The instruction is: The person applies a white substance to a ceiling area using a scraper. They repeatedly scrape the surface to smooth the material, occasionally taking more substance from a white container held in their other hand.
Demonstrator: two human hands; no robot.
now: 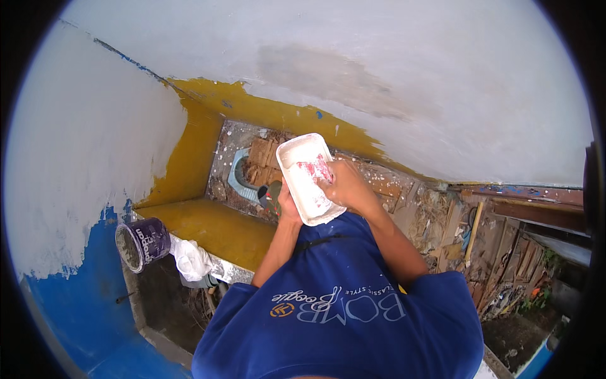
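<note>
My left hand point(287, 202) holds a white rectangular tray point(298, 148) from below its left side, at about waist height. The tray has white paint inside and on its edges. My right hand point(342, 183) reaches over the tray's right side, fingers closed on a small red-and-white object point(310, 169) inside it; I cannot make out what that is. Below the tray a light blue squat toilet point(240, 180) sits among cardboard pieces and debris, partly hidden by my hands.
A purple bucket point(145, 243) and a crumpled white bag point(192, 259) stand on a yellow ledge point(221, 234) at left. Half-painted white, yellow and blue walls point(404, 82) surround me. Wooden boards, a pale pole point(473, 230) and rubble lie at right.
</note>
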